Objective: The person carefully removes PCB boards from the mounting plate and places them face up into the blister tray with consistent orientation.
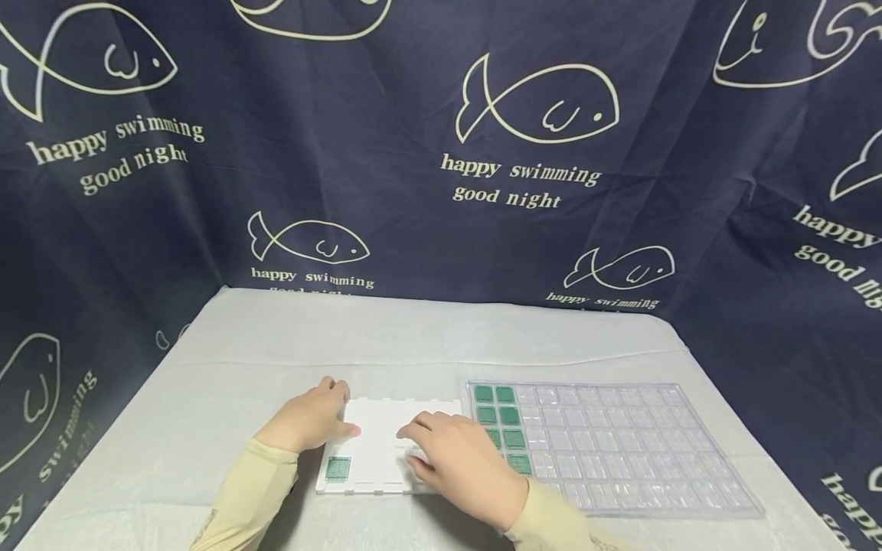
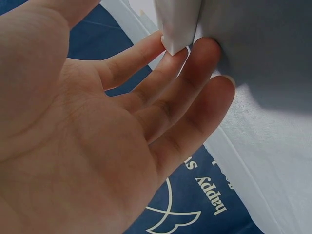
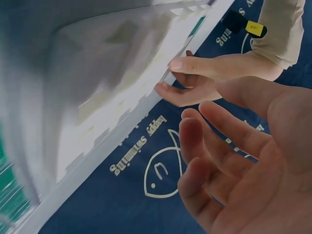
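A flat white tray [image 1: 386,428] with notched edges lies on the table. One green square circuit board [image 1: 338,468] sits in its near left corner. My left hand [image 1: 313,417] grips the tray's left edge, thumb on top and fingers along the outer side. In the left wrist view, the fingertips [image 2: 207,48] touch the white edge. Over the tray's right part hovers my right hand [image 1: 462,463], its fingers loosely bent. The right wrist view shows nothing between those fingers [image 3: 192,131]. Part of the tray is hidden beneath the right hand.
Right of the white tray lies a clear plastic compartment tray [image 1: 620,448]. Several green square boards [image 1: 508,415] fill its left columns; the right forearm covers its near left corner. A dark blue curtain [image 1: 413,153] with fish drawings hangs behind the white-covered table [image 1: 441,337].
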Available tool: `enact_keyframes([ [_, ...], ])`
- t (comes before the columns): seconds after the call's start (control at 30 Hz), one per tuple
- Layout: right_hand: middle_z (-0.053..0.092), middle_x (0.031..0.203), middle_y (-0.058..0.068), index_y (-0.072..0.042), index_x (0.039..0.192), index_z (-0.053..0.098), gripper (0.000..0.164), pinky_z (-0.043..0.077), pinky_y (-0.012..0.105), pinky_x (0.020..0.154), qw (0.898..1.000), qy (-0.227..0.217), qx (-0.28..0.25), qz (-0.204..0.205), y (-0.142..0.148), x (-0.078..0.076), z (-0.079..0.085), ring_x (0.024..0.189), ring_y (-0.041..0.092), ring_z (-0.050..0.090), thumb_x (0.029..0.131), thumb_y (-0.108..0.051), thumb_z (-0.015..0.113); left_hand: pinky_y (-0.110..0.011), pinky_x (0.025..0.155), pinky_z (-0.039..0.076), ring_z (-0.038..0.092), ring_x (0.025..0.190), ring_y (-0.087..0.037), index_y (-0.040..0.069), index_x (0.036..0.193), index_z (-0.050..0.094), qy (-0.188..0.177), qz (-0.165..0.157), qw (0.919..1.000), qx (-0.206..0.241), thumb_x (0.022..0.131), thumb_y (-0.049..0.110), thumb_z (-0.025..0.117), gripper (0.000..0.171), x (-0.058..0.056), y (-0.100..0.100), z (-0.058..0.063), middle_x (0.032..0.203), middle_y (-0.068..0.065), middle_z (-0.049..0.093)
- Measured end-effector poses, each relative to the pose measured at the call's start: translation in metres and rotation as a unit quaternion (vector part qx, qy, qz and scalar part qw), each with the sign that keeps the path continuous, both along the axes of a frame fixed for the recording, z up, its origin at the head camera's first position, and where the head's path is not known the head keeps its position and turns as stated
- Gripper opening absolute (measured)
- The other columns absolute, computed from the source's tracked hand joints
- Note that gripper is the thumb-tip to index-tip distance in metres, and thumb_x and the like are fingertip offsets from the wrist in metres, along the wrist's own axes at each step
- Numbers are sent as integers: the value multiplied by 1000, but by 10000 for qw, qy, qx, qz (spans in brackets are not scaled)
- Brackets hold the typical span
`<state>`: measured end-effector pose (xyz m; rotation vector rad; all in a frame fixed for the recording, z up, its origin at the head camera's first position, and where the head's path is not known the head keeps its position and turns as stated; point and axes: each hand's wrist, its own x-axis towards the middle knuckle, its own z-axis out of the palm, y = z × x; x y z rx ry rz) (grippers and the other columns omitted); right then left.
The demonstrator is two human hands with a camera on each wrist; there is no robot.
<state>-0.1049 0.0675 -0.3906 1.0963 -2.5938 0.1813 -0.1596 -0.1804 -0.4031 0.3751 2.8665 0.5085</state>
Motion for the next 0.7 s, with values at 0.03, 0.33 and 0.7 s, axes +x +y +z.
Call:
enact_keyframes([
  [0.03, 71, 104, -11, -22, 112, 70, 24, 54, 24, 72, 10000, -15, 33, 21, -4, -1, 0, 89, 6, 69, 90, -29, 76, -50, 80, 55, 61, 85, -24, 0, 117, 60, 5, 1, 10000, -1, 83, 36, 83, 55, 0, 0, 0, 104, -13, 58],
  [0.33, 70, 103, -12, -23, 114, 71, 24, 54, 22, 74, 9991, -331, 132, 246, -31, -7, -2, 84, 2, 66, 92, -29, 76, -51, 79, 55, 63, 86, -27, 1, 117, 60, 39, -18, 10000, 20, 83, 36, 83, 54, 1, -1, 1, 106, -14, 58],
  [0.7, 70, 101, -14, -26, 109, 72, 21, 51, 17, 68, 9970, 4, 506, 594, -57, -5, -5, 82, 0, 65, 90, -33, 76, -52, 78, 56, 65, 90, -31, 2, 115, 60, 62, -19, 10000, 51, 83, 32, 82, 49, 0, -2, -1, 107, -14, 58],
])
